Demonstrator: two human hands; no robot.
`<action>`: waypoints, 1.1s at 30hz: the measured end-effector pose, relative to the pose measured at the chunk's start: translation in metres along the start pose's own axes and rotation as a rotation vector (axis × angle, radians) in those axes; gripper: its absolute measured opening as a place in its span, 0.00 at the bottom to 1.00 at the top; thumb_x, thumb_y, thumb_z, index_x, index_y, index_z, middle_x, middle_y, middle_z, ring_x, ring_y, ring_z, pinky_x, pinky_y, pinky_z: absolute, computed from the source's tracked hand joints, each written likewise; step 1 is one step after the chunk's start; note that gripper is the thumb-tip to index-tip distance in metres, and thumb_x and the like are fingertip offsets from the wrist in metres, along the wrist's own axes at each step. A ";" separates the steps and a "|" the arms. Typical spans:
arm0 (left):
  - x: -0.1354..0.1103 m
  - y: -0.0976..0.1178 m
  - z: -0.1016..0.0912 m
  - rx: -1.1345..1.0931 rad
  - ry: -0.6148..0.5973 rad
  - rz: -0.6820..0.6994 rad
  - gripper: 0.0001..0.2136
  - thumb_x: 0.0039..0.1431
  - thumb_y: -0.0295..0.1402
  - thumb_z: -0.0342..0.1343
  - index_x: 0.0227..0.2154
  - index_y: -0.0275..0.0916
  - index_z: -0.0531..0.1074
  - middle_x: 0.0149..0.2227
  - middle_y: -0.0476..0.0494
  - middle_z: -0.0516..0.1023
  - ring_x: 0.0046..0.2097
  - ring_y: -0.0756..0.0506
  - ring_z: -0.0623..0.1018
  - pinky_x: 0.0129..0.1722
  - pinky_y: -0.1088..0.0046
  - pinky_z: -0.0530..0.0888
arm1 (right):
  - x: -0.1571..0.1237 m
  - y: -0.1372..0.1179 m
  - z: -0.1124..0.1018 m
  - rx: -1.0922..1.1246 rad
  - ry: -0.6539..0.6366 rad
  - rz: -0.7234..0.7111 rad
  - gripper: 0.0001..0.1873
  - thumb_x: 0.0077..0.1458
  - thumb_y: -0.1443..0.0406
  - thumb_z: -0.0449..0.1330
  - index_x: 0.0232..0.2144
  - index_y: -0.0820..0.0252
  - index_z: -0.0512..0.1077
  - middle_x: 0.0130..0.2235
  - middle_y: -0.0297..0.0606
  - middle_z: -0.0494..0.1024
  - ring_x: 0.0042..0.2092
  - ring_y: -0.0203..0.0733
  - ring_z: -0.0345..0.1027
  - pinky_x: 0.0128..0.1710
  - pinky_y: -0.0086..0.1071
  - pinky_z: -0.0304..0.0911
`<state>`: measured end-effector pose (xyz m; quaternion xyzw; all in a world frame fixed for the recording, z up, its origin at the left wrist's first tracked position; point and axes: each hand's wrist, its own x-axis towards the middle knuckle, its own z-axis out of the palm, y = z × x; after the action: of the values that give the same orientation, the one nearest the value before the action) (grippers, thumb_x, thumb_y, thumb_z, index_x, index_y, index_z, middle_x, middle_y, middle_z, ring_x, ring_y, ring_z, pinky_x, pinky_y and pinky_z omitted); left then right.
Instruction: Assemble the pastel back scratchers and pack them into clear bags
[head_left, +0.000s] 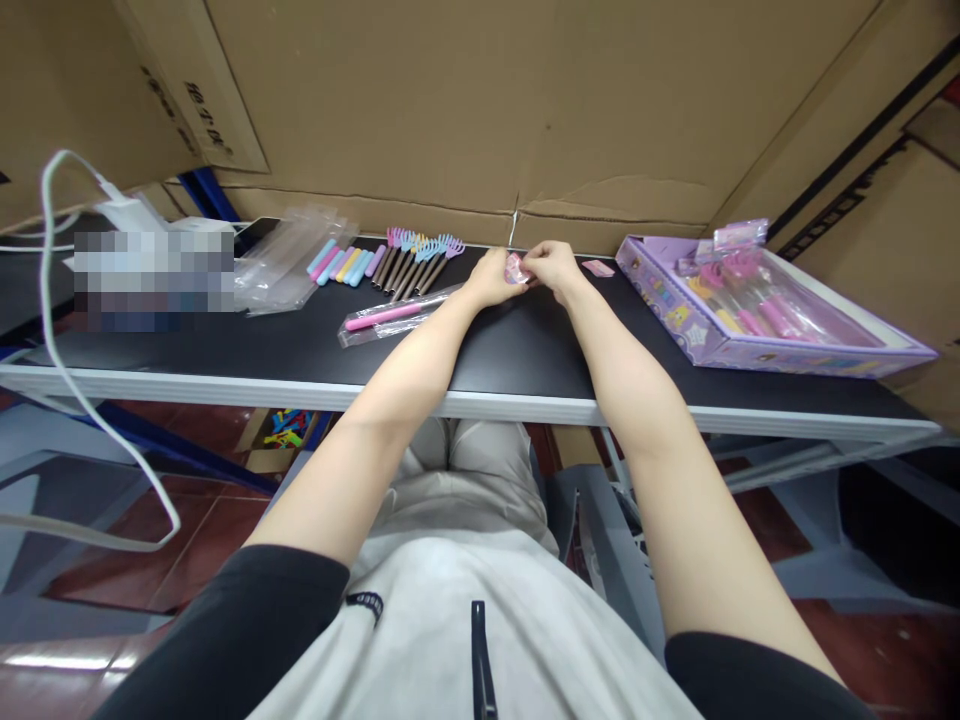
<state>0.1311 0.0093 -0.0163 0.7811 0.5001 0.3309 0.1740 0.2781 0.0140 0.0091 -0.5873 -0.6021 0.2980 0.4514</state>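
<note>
a small pink card (515, 268) is resting between the two hands, over the table (525, 350) and to the left of the purple box (720, 352). the left hand (491, 280) is gripping the card from the side away from the box, and the right hand (553, 266) is pinching its box-side edge between thumb and fingers. a second card (598, 268) is lying flat just beside the box's left corner. farther left of the box than the hands, a clear sleeve (397, 318) is holding a pink rod (384, 315), and beyond it claw-headed rods (401, 280), coloured grips (347, 266) and flat plastic bags (274, 265) are lying progressively farther from the box.

if the two pinches are pulling unevenly, the thin card could be creasing, tearing or springing loose. the left forearm, crossing in front of the sleeve, could be dragging it if it is dipping lower.

the fingers are covering much of the card, so its print and any folding are staying unreadable. the sleeve's box-side end is disappearing behind the left arm; whether they are touching, i cannot tell. glossy wrapping is blurring the packed pieces inside the box.
</note>
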 end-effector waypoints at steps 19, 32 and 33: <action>-0.015 0.030 -0.025 0.255 -0.112 -0.128 0.37 0.67 0.42 0.66 0.75 0.36 0.65 0.77 0.21 0.68 0.80 0.21 0.63 0.79 0.32 0.55 | 0.008 0.014 -0.002 -0.236 -0.034 -0.233 0.06 0.51 0.73 0.66 0.31 0.58 0.78 0.42 0.45 0.87 0.55 0.58 0.82 0.69 0.53 0.72; -0.028 0.002 -0.122 0.488 -0.466 -0.243 0.18 0.58 0.38 0.68 0.51 0.41 0.88 0.45 0.44 0.87 0.60 0.35 0.84 0.61 0.67 0.75 | 0.033 0.032 0.001 -0.225 0.015 -0.278 0.13 0.52 0.73 0.63 0.39 0.61 0.84 0.49 0.46 0.89 0.58 0.60 0.82 0.68 0.56 0.72; -0.031 -0.001 -0.121 0.473 -0.479 -0.241 0.17 0.58 0.38 0.68 0.49 0.41 0.88 0.44 0.43 0.87 0.57 0.36 0.84 0.59 0.68 0.76 | 0.033 0.032 0.000 -0.219 0.026 -0.279 0.13 0.52 0.73 0.63 0.38 0.61 0.84 0.49 0.46 0.89 0.58 0.59 0.82 0.68 0.55 0.72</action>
<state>0.0378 -0.0252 0.0599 0.7906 0.5964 -0.0094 0.1386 0.2949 0.0500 -0.0130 -0.5475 -0.7007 0.1574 0.4296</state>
